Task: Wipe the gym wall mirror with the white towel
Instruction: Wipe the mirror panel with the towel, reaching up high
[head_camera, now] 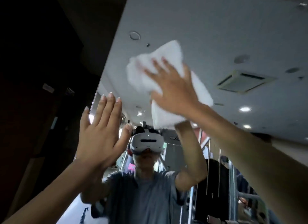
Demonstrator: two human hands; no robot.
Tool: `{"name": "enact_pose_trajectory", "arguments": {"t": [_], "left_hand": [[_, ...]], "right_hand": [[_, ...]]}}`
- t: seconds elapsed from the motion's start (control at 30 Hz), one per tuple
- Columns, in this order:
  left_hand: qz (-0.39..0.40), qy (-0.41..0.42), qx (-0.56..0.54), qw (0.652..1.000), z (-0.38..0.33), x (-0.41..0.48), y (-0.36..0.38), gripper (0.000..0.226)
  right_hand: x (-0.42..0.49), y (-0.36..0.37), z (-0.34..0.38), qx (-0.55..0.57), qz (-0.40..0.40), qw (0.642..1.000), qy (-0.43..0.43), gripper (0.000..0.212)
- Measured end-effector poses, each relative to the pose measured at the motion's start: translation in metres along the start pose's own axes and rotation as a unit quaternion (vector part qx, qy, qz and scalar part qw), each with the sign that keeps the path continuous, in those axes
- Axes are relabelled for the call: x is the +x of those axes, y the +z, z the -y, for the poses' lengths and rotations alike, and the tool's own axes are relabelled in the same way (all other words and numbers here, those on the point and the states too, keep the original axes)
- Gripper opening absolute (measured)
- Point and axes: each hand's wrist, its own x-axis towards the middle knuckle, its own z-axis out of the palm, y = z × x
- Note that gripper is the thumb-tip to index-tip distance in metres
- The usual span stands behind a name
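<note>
Two hands are raised to the mirror, and the right hand is the one doing the work: its fingers are straight and spread, palm flat, pressing the white towel against the glass rather than gripping it. The towel lies directly under and around that hand, bunched, with its longer run going from above the fingertips down past the heel of the palm, where a loose flap hangs below the wrist. Its edges are blurred, which suggests a stroke is under way. The towel sits in the upper middle of the mirror, well in from the mirror's left edge, with a broad stretch of glass open to the right and above it. That is the relation the next sweep turns on, and the right hand is plainly the nearer one for it. The left hand is lower and to the left, close by the mirror's left edge, also flat with straight fingers held together, holding nothing. It looks braced on the glass, though contact cannot be confirmed. Between the two arms the glass reflects the person wearing a white headset, and, higher up, a ceiling vent.
</note>
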Motion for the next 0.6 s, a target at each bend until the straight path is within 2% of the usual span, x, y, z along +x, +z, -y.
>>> {"name": "enact_pose_trajectory", "arguments": {"t": [0.07,0.1,0.17,0.2,0.27,0.3,0.37,0.4,0.43,0.5,0.6], "left_hand": [[0.01,-0.003,-0.014,1.0,0.0,-0.004,-0.003,0.069],[0.014,-0.006,-0.018,1.0,0.002,-0.008,-0.004,0.068],[0.017,0.001,-0.017,1.0,0.003,-0.018,-0.003,0.067],[0.019,0.01,-0.014,1.0,0.005,-0.026,-0.003,0.066],[0.024,0.027,-0.009,0.999,0.009,-0.04,-0.002,0.065],[0.022,0.031,-0.006,0.999,0.01,-0.045,-0.002,0.065],[0.02,0.033,-0.001,0.999,0.01,-0.05,-0.001,0.065],[0.022,0.031,-0.002,0.999,0.011,-0.051,0.0,0.064],[0.021,0.029,-0.004,0.999,0.011,-0.051,0.0,0.064],[0.017,0.027,-0.007,0.999,0.013,-0.05,0.0,0.064],[0.013,0.038,-0.002,0.999,0.012,-0.049,-0.001,0.063]], "right_hand": [[-0.046,0.005,0.007,0.004,0.016,0.985,-0.172,0.063],[-0.065,0.004,-0.001,0.0,0.037,0.973,-0.229,0.063],[-0.085,0.0,-0.044,-0.014,0.065,0.966,-0.25,0.068],[-0.084,-0.005,-0.067,-0.01,0.073,0.975,-0.21,0.072],[-0.071,-0.009,-0.097,0.032,0.044,0.998,-0.018,0.071],[-0.058,-0.011,-0.099,0.05,0.01,0.994,0.1,0.069],[-0.032,-0.009,-0.078,0.051,-0.03,0.957,0.284,0.065],[-0.023,-0.007,-0.059,0.045,-0.04,0.943,0.327,0.063],[-0.018,-0.005,-0.04,0.04,-0.045,0.941,0.333,0.062],[-0.021,0.003,0.003,0.031,-0.036,0.967,0.252,0.063],[-0.067,0.013,0.05,-0.009,-0.019,1.0,0.016,0.065]]}}
